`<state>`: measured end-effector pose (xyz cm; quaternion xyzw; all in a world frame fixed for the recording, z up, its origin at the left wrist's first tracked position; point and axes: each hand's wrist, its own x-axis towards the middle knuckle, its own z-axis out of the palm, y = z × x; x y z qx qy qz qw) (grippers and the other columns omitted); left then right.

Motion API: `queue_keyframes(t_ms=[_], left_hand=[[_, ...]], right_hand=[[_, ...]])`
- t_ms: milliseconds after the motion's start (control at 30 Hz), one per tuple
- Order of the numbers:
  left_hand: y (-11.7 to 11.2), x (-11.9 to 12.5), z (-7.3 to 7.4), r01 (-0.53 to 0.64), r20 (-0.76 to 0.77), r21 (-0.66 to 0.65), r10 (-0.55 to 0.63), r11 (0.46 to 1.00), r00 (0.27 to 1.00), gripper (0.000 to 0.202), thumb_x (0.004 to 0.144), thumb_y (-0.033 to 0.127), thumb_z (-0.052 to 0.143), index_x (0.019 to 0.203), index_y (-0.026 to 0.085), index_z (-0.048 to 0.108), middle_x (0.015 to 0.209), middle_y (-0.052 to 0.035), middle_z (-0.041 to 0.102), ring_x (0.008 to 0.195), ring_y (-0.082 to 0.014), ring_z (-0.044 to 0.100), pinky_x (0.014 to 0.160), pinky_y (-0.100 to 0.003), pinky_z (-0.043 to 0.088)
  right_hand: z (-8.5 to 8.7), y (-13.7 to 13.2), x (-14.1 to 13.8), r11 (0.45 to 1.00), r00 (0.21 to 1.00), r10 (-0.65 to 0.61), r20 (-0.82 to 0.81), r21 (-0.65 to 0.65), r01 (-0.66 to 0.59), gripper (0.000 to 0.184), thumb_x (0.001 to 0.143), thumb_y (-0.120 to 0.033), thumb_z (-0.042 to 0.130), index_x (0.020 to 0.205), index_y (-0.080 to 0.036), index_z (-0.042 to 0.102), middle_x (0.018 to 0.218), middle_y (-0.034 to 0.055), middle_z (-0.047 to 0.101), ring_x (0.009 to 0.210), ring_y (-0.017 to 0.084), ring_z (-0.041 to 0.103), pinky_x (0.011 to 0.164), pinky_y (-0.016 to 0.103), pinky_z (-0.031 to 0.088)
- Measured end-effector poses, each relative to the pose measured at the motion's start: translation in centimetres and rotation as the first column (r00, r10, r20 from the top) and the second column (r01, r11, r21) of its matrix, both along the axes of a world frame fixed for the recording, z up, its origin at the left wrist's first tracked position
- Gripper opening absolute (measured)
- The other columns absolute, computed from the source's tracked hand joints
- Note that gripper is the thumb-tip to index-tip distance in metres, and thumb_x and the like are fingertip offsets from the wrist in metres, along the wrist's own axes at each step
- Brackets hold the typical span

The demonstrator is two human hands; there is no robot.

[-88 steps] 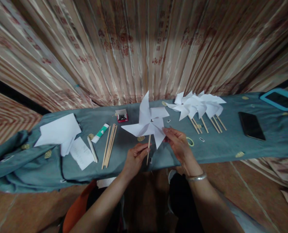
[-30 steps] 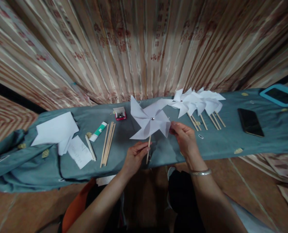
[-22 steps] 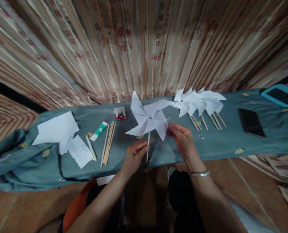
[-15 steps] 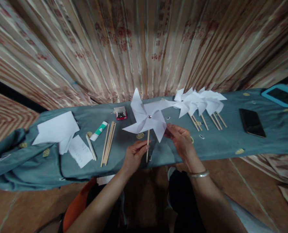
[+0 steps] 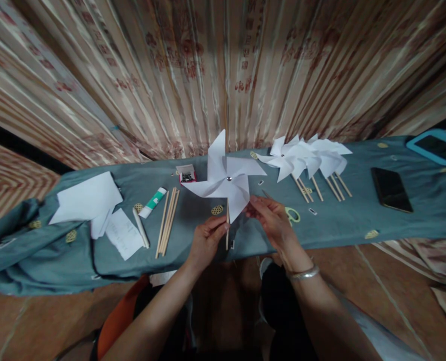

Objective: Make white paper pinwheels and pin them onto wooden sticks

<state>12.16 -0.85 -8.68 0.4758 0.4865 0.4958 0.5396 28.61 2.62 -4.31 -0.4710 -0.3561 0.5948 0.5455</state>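
A white paper pinwheel [image 5: 217, 173] stands upright in front of me, a silver pin at its centre. My left hand [image 5: 207, 240] is closed round its wooden stick, below the blades. At the lower right blade, the thumb and fingers of my right hand [image 5: 270, 218] are pinched together at the paper edge; the fingertips are partly hidden. Green-handled scissors [image 5: 293, 215] lie just beyond my right hand, partly covered by it. Left of the pinwheel are a small red-and-white box of pins [image 5: 187, 174] and several loose wooden sticks [image 5: 169, 223].
Several finished pinwheels [image 5: 313, 158] lie overlapping at the right, then a black phone [image 5: 391, 189] and a blue-framed device [image 5: 414, 145]. Further left are a green-and-white tube [image 5: 153, 203], a white pen [image 5: 140, 228] and paper sheets [image 5: 89, 198]. A curtain [image 5: 215, 75] hangs behind the cloth-covered table [image 5: 331, 220].
The pinwheel's blades have turned clockwise a little. My right hand has shifted left and slightly down with the blade edge, uncovering more of the scissors. My left hand stays on the stick.
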Motion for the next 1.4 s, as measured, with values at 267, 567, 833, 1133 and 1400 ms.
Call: queue_keyframes(t_ms=[267, 567, 833, 1133, 1400], left_hand=[[0.0, 0.1, 0.5, 0.017, -0.014, 0.002, -0.017, 1.0, 1.0, 0.023, 0.076, 0.035, 0.072, 0.092, 0.02, 0.079, 0.09, -0.0049, 0.073, 0.089, -0.0209, 0.063, 0.087, -0.033, 0.046], [0.0, 0.5, 0.7, 0.022, 0.064, -0.021, -0.02, 1.0, 0.998, 0.024, 0.074, 0.031, 0.073, 0.096, 0.022, 0.079, 0.104, -0.0057, 0.075, 0.105, -0.0245, 0.065, 0.1, -0.038, 0.045], [-0.1, 0.5, 0.7, 0.029, 0.032, 0.016, -0.03, 0.999, 0.999, 0.024, 0.076, 0.028, 0.071, 0.099, 0.025, 0.078, 0.101, -0.0049, 0.074, 0.098, -0.0206, 0.065, 0.092, -0.032, 0.047], [-0.3, 0.5, 0.4, 0.015, -0.012, 0.015, -0.015, 1.0, 1.0, 0.023, 0.076, 0.031, 0.072, 0.097, 0.025, 0.079, 0.089, -0.0044, 0.073, 0.083, -0.018, 0.063, 0.08, -0.03, 0.048], [-0.4, 0.5, 0.2, 0.033, -0.025, 0.007, -0.033, 0.999, 0.999, 0.023, 0.078, 0.032, 0.071, 0.099, 0.026, 0.078, 0.092, -0.0048, 0.073, 0.086, -0.0189, 0.063, 0.082, -0.031, 0.047]], right_hand=[[0.1, -0.4, -0.3, 0.997, 0.997, 0.081, 0.007, -0.003, -0.081, 0.038, 0.059, -0.057, 0.082, 0.063, -0.021, 0.074, 0.061, 0.0014, 0.07, 0.058, 0.012, 0.057, 0.06, 0.026, 0.045], [0.1, -0.6, -0.6, 0.993, 0.993, 0.119, 0.014, -0.003, -0.119, 0.036, 0.063, -0.055, 0.08, 0.064, -0.019, 0.074, 0.063, 0.0022, 0.07, 0.059, 0.012, 0.057, 0.061, 0.026, 0.045], [-0.2, -0.6, -0.8, 0.991, 0.99, 0.136, 0.04, 0.01, -0.137, 0.035, 0.066, -0.054, 0.079, 0.063, -0.02, 0.073, 0.065, 0.0023, 0.071, 0.059, 0.012, 0.057, 0.06, 0.027, 0.045], [-0.2, -0.7, -1.0, 0.988, 0.987, 0.155, 0.05, 0.019, -0.156, 0.035, 0.069, -0.054, 0.077, 0.065, -0.019, 0.075, 0.067, 0.0037, 0.072, 0.058, 0.011, 0.056, 0.061, 0.027, 0.045], [-0.1, -0.8, -1.1, 0.988, 0.986, 0.151, 0.077, 0.023, -0.153, 0.035, 0.068, -0.055, 0.077, 0.065, -0.02, 0.075, 0.064, 0.0029, 0.071, 0.058, 0.012, 0.055, 0.061, 0.028, 0.044]])
